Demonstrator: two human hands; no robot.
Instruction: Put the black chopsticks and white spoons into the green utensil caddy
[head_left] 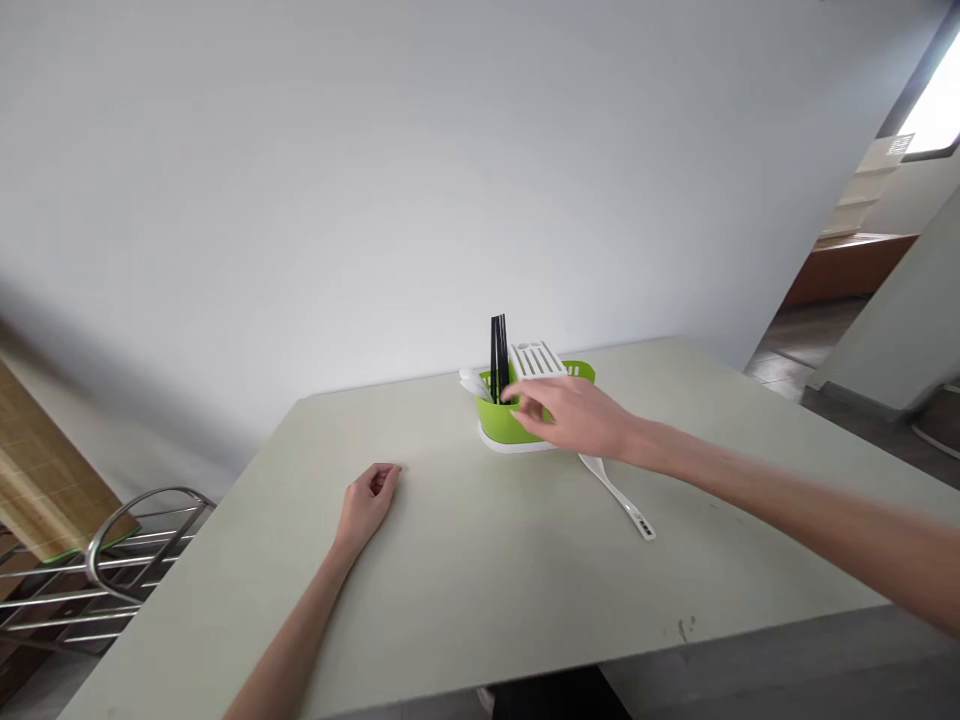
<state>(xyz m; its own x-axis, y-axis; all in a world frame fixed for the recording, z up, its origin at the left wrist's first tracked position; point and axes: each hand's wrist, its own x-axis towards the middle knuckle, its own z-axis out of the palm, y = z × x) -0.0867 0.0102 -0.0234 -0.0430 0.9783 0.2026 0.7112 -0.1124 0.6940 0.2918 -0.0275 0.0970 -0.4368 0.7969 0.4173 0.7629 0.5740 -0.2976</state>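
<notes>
My right hand hovers in front of the green utensil holder, its fingers apart and slightly blurred, with nothing visible between them. Black chopsticks stand upright in the holder's left part. Beside them, white rounded utensil ends lean out over the left rim. A white slotted piece sits at the holder's middle, partly behind my fingers. On the table below my right wrist lies a white long-handled utensil, its far end hidden by the hand. My left hand rests on the tabletop, fingers curled in and holding nothing visible.
The pale table meets a plain white wall at its back edge. At the left stand a metal rack and a bamboo-coloured board. Beyond the wall's right end, a floor and a bright window show.
</notes>
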